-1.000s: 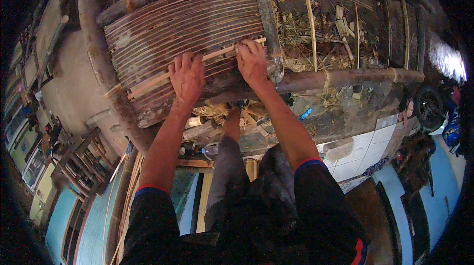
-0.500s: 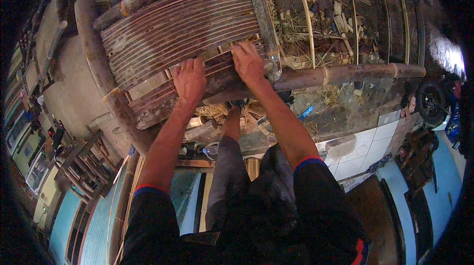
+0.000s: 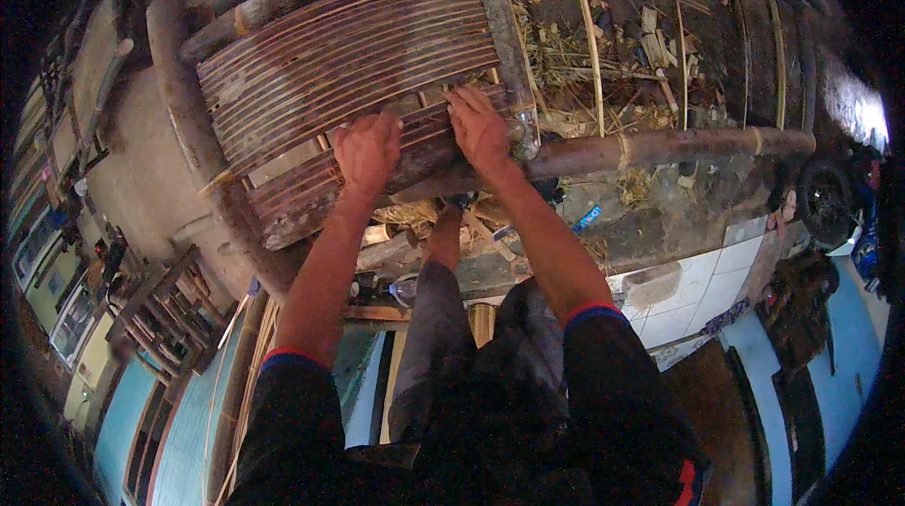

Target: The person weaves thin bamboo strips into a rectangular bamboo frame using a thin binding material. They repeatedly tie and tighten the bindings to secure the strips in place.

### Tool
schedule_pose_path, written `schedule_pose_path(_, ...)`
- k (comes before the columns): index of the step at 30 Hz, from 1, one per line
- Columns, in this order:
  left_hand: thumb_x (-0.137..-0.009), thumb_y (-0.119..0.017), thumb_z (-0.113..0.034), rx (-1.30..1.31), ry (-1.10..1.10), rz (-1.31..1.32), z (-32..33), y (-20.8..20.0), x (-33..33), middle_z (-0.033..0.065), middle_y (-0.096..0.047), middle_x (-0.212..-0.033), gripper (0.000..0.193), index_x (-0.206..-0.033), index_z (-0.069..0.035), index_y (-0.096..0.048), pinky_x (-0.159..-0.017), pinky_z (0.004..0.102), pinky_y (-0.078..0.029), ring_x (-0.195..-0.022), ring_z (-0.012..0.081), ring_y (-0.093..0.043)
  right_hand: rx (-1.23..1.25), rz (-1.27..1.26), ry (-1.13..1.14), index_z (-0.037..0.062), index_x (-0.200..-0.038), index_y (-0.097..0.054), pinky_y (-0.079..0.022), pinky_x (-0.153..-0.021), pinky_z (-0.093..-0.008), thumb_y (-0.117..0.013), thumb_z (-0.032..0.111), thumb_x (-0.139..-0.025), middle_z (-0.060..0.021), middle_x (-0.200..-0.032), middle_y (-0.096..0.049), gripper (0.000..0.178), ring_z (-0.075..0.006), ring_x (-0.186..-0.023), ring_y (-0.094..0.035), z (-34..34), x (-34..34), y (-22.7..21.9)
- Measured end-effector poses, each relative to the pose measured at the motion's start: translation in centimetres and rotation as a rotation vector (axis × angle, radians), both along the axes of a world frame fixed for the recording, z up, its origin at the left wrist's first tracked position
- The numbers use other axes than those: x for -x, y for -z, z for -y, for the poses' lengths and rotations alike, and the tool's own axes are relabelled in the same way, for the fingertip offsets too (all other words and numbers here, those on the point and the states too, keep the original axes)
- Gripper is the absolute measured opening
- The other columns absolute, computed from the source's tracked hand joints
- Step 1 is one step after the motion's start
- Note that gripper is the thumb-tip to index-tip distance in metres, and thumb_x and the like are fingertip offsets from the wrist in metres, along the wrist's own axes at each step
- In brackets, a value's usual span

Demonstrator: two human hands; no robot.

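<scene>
Now both hands, left hand (image 3: 366, 150) and right hand (image 3: 479, 125), have slid slightly left, pressing flat and open on the slats (image 3: 349, 63).

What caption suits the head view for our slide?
Both hands, left and right, press flat on bamboo slats laid across poles.

Matt, rough split-bamboo slats (image 3: 349, 63) upper centre; thick weathered bamboo pole (image 3: 660, 146) right, dry fibrous; glossy white tiles (image 3: 679, 294) lower right.
</scene>
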State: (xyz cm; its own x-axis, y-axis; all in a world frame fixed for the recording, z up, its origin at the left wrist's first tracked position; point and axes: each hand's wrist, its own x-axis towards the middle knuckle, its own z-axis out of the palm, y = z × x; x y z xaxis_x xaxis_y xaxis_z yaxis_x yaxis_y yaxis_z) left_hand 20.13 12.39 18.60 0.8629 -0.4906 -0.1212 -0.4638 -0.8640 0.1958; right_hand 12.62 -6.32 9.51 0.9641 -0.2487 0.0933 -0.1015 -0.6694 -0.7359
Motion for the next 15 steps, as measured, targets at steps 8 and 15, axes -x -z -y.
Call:
schedule_pose_path(8, -0.094, -0.062, -0.034, -0.061, -0.067, 0.009, 0.5, 0.2, 0.6, 0.0079, -0.073, -0.095, 0.022, -0.102, -0.016, -0.071, -0.079, 0.0462, -0.046, -0.084, 0.0312, -0.070, 0.017, -0.061, -0.069, 0.0034, -0.124, -0.064, -0.046, -0.106, -0.0449, -0.062, 0.016, -0.093, -0.0162, -0.127, -0.063, 0.034, -0.0383, -0.123, -0.055, 0.3, 0.2, 0.0)
schedule_pose_path(15, -0.096, -0.059, -0.035, -0.101, -0.108, -0.074, 0.8, 0.0, 0.2, 0.0091, -0.073, -0.095, 0.022, -0.100, -0.016, -0.070, -0.082, 0.0505, -0.047, -0.086, 0.0322, -0.070, -0.039, -0.081, -0.089, 0.0027, -0.123, -0.064, -0.048, -0.103, -0.0460, -0.063, 0.013, -0.091, -0.0166, -0.123, -0.064, 0.034, -0.0390, -0.118, -0.057, 0.8, -0.1, -1.0)
